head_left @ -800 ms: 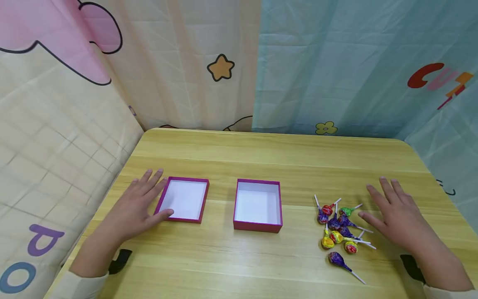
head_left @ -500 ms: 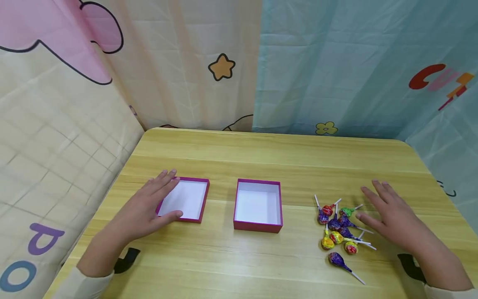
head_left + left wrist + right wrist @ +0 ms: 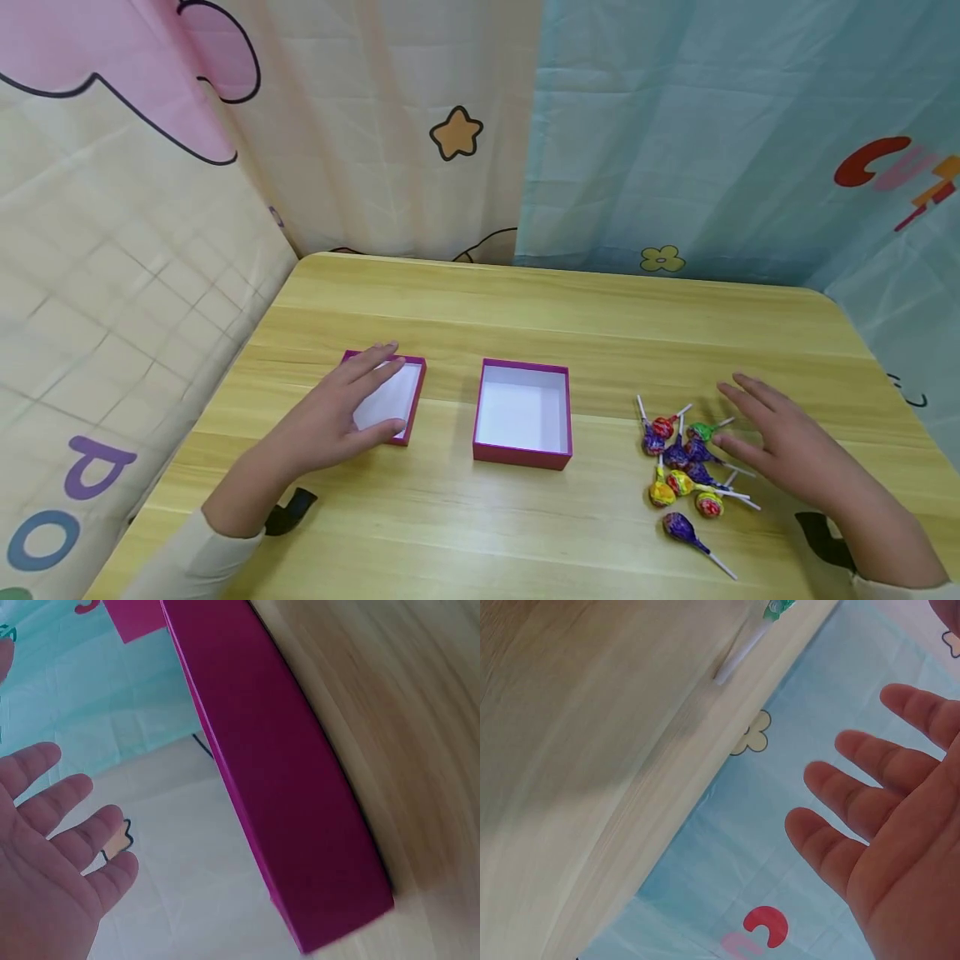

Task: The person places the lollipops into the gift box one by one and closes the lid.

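Observation:
In the head view my left hand (image 3: 330,412) hovers over the left part of a shallow magenta box lid (image 3: 411,400), fingers extended and holding nothing. The lid lies with its white inside up; its magenta side wall (image 3: 262,780) fills the middle of the left wrist view. To its right stands a deeper magenta box (image 3: 522,457), open at the top, with a bare white inside. My right hand (image 3: 795,450), fingers loosely spread, is just right of a pile of wrapped lollipops. Nearest to it is a green lollipop (image 3: 701,431), whose stick (image 3: 742,654) shows in the right wrist view.
Several purple, red and yellow lollipops lie loosely heaped at the right, and one purple lollipop (image 3: 678,527) sits apart in front of them. The wooden table (image 3: 450,533) backs onto printed curtains (image 3: 675,125) that also hang along its left and right sides.
My left hand has moved rightward and now covers more of the lid. My right hand has shifted slightly left toward the lollipops. The head view has turned a little; box and lollipops stay put.

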Tool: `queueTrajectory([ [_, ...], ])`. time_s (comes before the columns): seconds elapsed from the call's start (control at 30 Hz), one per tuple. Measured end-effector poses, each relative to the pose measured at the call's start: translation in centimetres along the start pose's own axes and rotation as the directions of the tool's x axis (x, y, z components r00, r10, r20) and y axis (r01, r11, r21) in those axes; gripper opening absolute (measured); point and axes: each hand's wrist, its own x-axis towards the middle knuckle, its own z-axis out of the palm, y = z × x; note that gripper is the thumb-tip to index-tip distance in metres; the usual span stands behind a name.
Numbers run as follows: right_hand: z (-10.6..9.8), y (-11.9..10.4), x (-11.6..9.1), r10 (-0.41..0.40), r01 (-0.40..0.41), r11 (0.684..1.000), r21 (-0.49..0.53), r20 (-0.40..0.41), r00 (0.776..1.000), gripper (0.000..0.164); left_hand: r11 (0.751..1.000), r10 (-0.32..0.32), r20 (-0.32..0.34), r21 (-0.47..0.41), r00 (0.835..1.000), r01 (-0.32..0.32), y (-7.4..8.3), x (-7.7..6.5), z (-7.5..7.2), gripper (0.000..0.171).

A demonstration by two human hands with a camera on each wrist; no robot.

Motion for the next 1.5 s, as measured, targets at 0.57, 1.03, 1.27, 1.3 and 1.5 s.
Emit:
queueTrajectory([
  [0.57,-0.2,-0.5,0.6,-0.009,0.008,1.0,0.027,0.038,0.999,0.062,1.0,0.018,-0.004,-0.025,1.0,-0.018,2.2,2.5,0.7,0.076],
  [1.03,0.2,-0.2,0.9,-0.056,0.056,0.998,-0.002,-0.02,0.998,0.049,0.998,0.046,0.081,-0.056,0.996,-0.042,3.4,4.7,2.0,0.092],
  [1.27,0.5,-0.1,1.2,-0.083,0.083,0.996,-0.013,-0.039,0.996,0.046,0.996,0.057,0.116,-0.067,0.992,-0.05,3.8,5.5,3.1,0.101],
  [1.3,0.5,-0.1,1.3,-0.085,0.084,0.996,-0.013,-0.041,0.996,0.046,0.996,0.06,0.122,-0.071,0.991,-0.051,3.8,5.5,3.3,0.102],
  [1.5,0.7,-0.1,1.6,-0.105,0.103,0.994,-0.028,-0.048,0.993,0.044,0.996,0.053,0.163,-0.075,0.985,-0.041,4.1,5.9,3.8,0.106],
])
